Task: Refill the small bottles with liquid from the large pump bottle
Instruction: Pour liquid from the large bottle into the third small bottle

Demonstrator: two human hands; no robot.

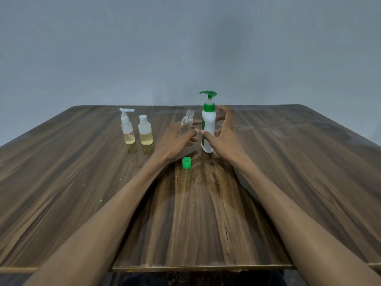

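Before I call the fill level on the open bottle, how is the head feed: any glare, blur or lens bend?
Head view: dim, even light; a sheen on the table near the green cap; the table edges bow from the wide lens; the clear open bottle in the left hand is soft, so its level is unreadable.

I count three small bottles (146, 130), one large pump bottle (208, 129), one green cap (186, 163), and two hands (175, 141); one small bottle looks empty, I think.
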